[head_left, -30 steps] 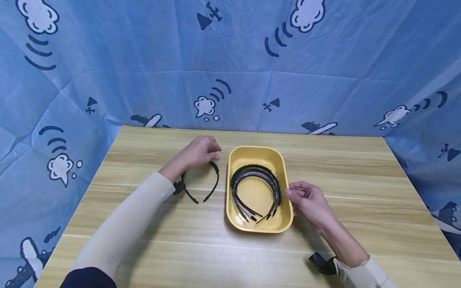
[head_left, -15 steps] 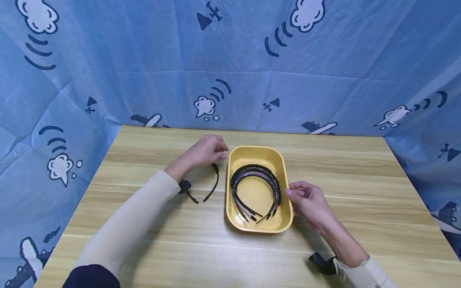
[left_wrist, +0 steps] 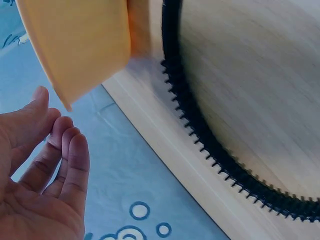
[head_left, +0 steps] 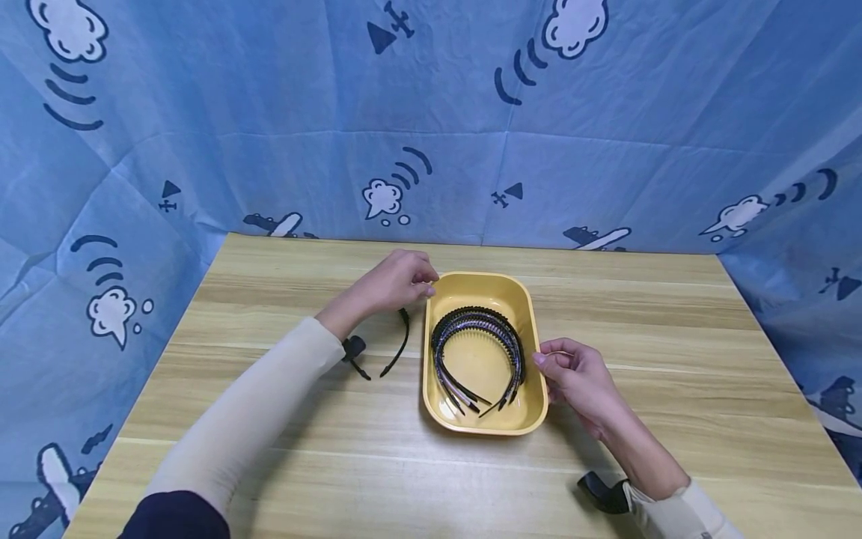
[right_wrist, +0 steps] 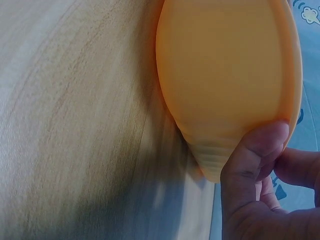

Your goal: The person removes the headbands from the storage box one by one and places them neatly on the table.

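A yellow plastic tray (head_left: 481, 290) sits mid-table with several dark toothed headbands (head_left: 436, 346) nested inside. My right hand (head_left: 582, 378) pinches its right rim between thumb and fingers; the right wrist view shows the thumb (right_wrist: 267, 137) against the outer wall. At the far left corner of the tray is my left hand (head_left: 396, 283), its fingers loosely bent. In the left wrist view those fingertips are just short of the tray's rim (left_wrist: 62, 97), holding nothing. Left of the tray, one black headband (head_left: 402, 348) lies on the table, partly hidden under my left wrist.
The wooden table (head_left: 673, 359) reaches back to a blue printed cloth (head_left: 431, 90) hanging behind and at both sides. A black wrist device (head_left: 602, 494) is on the right forearm, and another (head_left: 353, 346) on the left wrist.
My left hand has moved right, from above the loose headband to the tray's far left corner. My right hand, the tray and the headbands have stayed put.
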Demonstrator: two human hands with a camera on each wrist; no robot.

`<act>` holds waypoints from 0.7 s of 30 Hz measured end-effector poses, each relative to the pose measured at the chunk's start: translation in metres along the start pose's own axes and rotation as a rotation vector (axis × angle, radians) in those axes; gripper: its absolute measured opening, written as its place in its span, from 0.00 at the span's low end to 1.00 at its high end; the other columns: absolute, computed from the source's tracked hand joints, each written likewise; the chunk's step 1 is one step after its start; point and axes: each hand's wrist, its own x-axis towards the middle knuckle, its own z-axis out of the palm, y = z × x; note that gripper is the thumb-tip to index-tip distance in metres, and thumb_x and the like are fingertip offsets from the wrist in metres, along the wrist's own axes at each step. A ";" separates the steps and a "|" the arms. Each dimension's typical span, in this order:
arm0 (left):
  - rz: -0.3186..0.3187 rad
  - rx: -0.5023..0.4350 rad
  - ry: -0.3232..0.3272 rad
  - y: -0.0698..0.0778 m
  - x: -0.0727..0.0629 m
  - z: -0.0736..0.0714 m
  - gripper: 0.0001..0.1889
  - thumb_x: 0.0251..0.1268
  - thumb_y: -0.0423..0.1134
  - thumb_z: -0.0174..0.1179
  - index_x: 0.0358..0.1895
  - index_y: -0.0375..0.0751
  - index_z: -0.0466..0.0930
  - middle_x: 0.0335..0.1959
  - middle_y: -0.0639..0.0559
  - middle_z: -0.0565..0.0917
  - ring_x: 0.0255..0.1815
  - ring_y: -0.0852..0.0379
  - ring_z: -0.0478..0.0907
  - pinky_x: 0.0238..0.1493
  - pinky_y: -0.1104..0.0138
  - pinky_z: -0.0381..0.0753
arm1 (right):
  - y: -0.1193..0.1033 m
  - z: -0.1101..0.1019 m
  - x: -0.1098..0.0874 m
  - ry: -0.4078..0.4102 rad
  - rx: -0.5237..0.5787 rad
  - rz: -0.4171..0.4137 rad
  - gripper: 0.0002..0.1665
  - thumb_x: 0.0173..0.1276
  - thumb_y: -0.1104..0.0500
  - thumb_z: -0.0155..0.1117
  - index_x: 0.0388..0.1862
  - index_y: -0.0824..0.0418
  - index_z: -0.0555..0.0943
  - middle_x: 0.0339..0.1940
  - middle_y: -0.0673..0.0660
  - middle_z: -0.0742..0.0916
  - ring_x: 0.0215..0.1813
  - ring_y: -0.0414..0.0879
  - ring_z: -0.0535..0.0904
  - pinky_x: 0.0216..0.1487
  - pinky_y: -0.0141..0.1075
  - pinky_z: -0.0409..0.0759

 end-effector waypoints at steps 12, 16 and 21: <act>0.063 -0.002 -0.023 0.021 0.007 0.006 0.14 0.71 0.36 0.69 0.54 0.32 0.89 0.47 0.42 0.88 0.47 0.50 0.85 0.54 0.61 0.86 | 0.001 0.000 0.000 0.006 -0.002 -0.002 0.17 0.80 0.63 0.60 0.59 0.72 0.71 0.29 0.44 0.85 0.27 0.37 0.79 0.29 0.32 0.82; 0.077 0.006 -0.035 0.026 0.011 0.009 0.14 0.71 0.36 0.69 0.54 0.32 0.89 0.48 0.41 0.88 0.47 0.49 0.86 0.55 0.61 0.87 | 0.001 0.000 0.000 0.008 -0.002 -0.002 0.16 0.80 0.63 0.60 0.59 0.72 0.71 0.29 0.44 0.85 0.27 0.37 0.80 0.29 0.32 0.83; 0.095 0.008 -0.041 0.031 0.014 0.014 0.14 0.71 0.36 0.69 0.53 0.32 0.89 0.47 0.42 0.88 0.46 0.50 0.85 0.54 0.62 0.86 | 0.000 0.000 0.000 0.012 -0.001 0.006 0.15 0.80 0.63 0.60 0.58 0.71 0.72 0.29 0.44 0.85 0.27 0.37 0.80 0.29 0.31 0.83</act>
